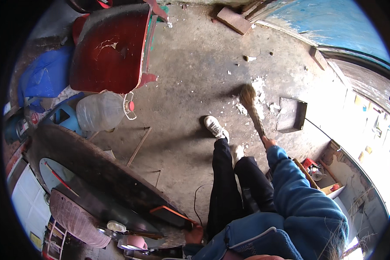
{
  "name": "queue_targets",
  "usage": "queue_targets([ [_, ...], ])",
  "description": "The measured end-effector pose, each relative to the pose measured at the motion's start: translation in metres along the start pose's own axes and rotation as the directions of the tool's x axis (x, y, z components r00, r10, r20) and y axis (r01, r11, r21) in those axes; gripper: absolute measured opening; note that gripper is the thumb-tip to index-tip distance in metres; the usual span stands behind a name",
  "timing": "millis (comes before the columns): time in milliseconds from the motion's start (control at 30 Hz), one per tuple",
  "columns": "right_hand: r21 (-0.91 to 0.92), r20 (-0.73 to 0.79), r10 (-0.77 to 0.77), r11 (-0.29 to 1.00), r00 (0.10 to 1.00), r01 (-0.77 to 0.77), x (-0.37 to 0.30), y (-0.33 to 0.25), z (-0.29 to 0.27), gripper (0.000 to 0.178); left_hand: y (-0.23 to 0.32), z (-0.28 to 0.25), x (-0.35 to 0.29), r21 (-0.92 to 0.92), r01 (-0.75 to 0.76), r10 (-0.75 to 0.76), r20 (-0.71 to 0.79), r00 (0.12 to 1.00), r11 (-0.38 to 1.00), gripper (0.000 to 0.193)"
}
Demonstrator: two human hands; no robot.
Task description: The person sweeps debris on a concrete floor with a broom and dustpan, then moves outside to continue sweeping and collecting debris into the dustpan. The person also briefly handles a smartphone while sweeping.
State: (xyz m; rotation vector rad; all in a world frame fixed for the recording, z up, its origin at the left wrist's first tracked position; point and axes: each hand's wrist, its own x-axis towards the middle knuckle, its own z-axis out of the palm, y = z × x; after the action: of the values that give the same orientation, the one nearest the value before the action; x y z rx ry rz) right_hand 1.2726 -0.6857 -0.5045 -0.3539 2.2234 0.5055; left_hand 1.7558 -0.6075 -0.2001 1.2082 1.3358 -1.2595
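My right hand (pixel 269 142) is closed round the handle of a short straw broom (pixel 248 96), held out ahead of me with its bristles down on the concrete floor. White flaky debris (pixel 260 86) lies scattered around the bristle end. Right of the broom, a shallow square metal pan (pixel 291 115) rests on the floor, apart from it. My left hand (pixel 194 234) is low at the edge of the dark round table (pixel 104 173), its fingers curled by the end of a flat, orange-edged dark piece (pixel 171 213); its hold is partly hidden.
A red chair (pixel 110 50) stands far left, beside a large clear plastic jug (pixel 100 112) with a red cap and a blue cloth (pixel 47 73). A brick (pixel 234 21) lies at the far end. A box of odds and ends (pixel 323 175) sits by the right wall. A pink mug (pixel 134 242) is near left.
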Motion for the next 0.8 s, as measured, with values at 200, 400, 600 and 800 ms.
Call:
queue_targets([
  [200, 0.192, 0.086, -0.102, 0.978, 0.991, 0.084, -0.039, -0.011, -0.044, 0.065, -0.003, 0.004, -0.002, 0.078, 0.020, -0.023, 0.043, 0.999, 0.997, 0.044],
  [400, -0.091, -0.364, -0.383, 0.922, 0.849, 0.377, 0.117, -0.140, -0.082, 0.056, -0.001, -0.002, 0.002, 0.054, -0.030, 0.030, 0.002, 1.000, 0.998, 0.054],
  [600, 0.659, 0.400, -0.016, 0.700, 0.916, -0.276, 0.080, -0.090, -0.121, 0.046, -0.004, -0.025, -0.013, 0.035, 0.114, -0.105, -0.191, 0.976, 0.993, 0.063],
  [800, 0.277, 0.236, -0.083, 0.961, 0.968, 0.015, 0.000, -0.086, -0.166, 0.056, -0.047, -0.021, -0.051, 0.178, 0.278, -0.194, -0.382, 0.904, 0.944, 0.055],
])
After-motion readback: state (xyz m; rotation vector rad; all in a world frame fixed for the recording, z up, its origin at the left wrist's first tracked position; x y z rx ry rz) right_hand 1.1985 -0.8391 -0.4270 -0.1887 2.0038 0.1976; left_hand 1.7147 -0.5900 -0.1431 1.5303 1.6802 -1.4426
